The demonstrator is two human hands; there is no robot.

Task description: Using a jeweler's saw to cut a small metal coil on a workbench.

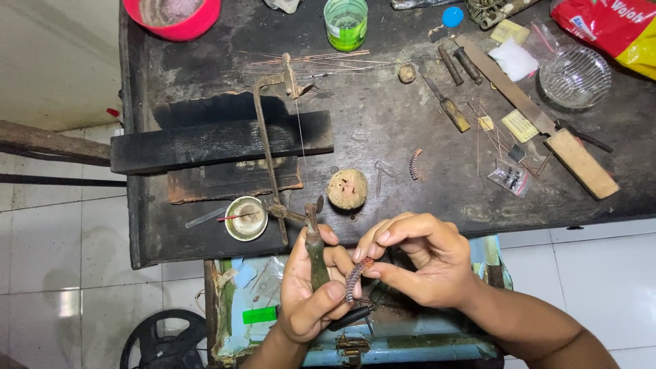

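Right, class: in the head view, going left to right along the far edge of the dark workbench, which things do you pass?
Red bowl → green cup → blue cap → glass dish → red and yellow packet.

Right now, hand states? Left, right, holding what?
Left hand: closed around the saw handle.
Right hand: fingertips pinching the coiled wire.
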